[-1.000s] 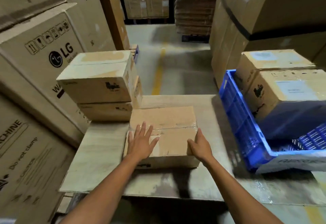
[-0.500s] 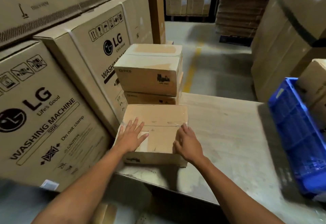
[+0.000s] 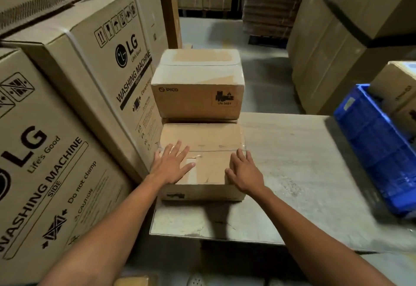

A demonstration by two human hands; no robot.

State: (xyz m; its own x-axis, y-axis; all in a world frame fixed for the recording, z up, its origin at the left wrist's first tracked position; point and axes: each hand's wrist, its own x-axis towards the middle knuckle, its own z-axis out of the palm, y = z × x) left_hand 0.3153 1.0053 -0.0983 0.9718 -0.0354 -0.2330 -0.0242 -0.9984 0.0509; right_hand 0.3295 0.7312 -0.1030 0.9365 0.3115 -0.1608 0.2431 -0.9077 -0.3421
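Note:
A taped cardboard box (image 3: 209, 146) lies on the table (image 3: 292, 162) at its left edge. My left hand (image 3: 172, 164) rests flat on the box's top near its left side, fingers spread. My right hand (image 3: 244, 172) lies on the top at the near right corner, fingers straight and slightly draped over the edge. Directly behind this box stands a stack of similar boxes; the upper one (image 3: 198, 85) is marked PICO.
Large LG washing-machine cartons (image 3: 74, 110) wall off the left side, close against the box. A blue plastic crate (image 3: 378, 150) holding more boxes (image 3: 400, 92) sits on the table's right. Tall cartons (image 3: 337, 49) stand at the back right, with a floor aisle (image 3: 225, 36) between.
The box has slid left along the table and now sits in front of the stack, near the LG cartons. Both hands stayed on it; my view turned left.

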